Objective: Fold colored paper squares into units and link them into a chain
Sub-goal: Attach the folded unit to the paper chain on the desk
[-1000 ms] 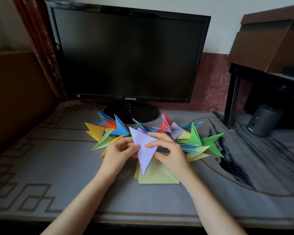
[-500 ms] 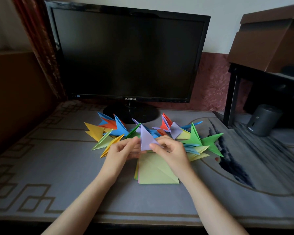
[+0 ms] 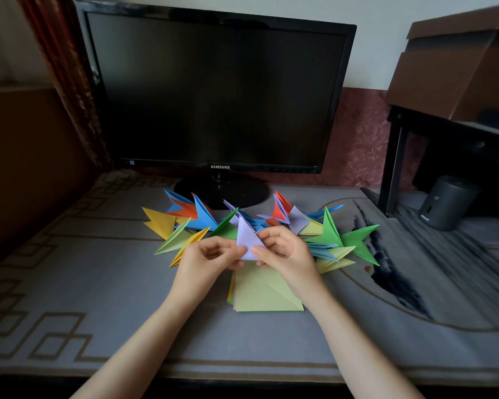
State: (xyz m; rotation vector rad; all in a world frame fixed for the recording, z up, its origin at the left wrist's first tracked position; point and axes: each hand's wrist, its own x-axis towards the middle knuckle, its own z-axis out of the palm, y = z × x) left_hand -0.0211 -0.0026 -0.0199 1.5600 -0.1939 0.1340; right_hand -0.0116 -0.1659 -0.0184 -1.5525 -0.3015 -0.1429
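A lilac folded paper unit (image 3: 247,236) stands point-up between my hands, just above the desk. My left hand (image 3: 206,263) pinches its lower left edge with thumb and fingers. Its right side is pinched by my right hand (image 3: 285,254). Behind my hands a chain of linked pointed units (image 3: 329,234) in blue, orange, yellow, green and lilac curves across the desk. A stack of flat paper squares (image 3: 267,295), light green on top, lies under my wrists.
A dark monitor (image 3: 216,93) on a round stand fills the back of the desk. At the right stand a black shelf leg (image 3: 392,168), a dark cylinder (image 3: 444,201) and a cardboard box (image 3: 458,61). A grey patterned mat (image 3: 98,283) covers the desk.
The lilac paper was a long kite pointing down a second ago. Both hands have folded it shorter into a small upright point, and now hold it closer together.
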